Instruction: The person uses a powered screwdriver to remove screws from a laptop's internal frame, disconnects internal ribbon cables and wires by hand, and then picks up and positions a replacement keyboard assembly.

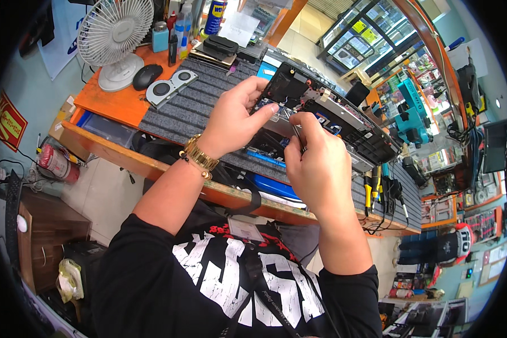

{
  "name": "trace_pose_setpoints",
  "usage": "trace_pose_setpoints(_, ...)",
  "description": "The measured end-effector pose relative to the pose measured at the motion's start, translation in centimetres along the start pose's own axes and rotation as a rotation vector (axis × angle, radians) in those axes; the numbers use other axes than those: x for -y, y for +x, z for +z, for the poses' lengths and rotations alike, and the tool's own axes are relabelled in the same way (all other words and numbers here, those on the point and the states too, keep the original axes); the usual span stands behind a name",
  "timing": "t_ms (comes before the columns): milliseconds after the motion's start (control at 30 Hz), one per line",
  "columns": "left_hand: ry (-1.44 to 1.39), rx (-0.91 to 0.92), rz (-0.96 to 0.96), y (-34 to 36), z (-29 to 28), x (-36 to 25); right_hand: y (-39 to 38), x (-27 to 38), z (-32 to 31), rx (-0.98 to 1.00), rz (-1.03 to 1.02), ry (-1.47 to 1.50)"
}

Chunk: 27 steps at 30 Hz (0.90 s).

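Observation:
An opened black laptop chassis (332, 110) stands tilted up over the grey ribbed mat, its inner parts facing me. My left hand (236, 115) grips its left end, the thumb pressed near a small circuit board (270, 107) and the fingers behind the edge. My right hand (318, 152) is closed in a pinch on a thin metal tool (297, 130) that looks like tweezers. Its tip points at the board area by my left thumb; whether it touches is too small to tell. My right hand hides part of the chassis's lower edge.
On the bench stand a white fan (115, 34), a black mouse (147, 77), a grey twin-disc part (172, 88) and a spray can (214, 18). Yellow-black screwdrivers (368, 188) and cables lie right. An open drawer (110, 135) juts toward me. Another person (442, 248) is far right.

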State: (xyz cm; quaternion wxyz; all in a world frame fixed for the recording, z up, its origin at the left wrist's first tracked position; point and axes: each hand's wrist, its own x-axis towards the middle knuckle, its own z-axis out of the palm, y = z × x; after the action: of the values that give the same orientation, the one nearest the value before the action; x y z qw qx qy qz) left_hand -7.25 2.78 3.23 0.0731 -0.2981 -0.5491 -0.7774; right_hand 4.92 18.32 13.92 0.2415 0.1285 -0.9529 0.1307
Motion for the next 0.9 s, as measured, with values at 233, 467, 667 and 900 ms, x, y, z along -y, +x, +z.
trace_pose_setpoints(233,-0.003,-0.046,0.048,-0.1,0.6,0.5,0.4,0.4,-0.3,0.065,0.080,0.012)
trace_pose_setpoints(467,0.017,-0.124,0.111,-1.1,1.7,0.4,-0.6,1.3,-0.7,0.070,0.096,0.040)
trace_pose_setpoints(667,0.030,-0.164,0.160,-2.0,3.0,0.9,-1.3,2.1,-1.1,0.093,0.113,0.024)
trace_pose_setpoints(900,0.034,-0.136,0.177,-2.0,4.1,1.0,-2.4,2.0,-2.4,0.072,0.203,0.036)
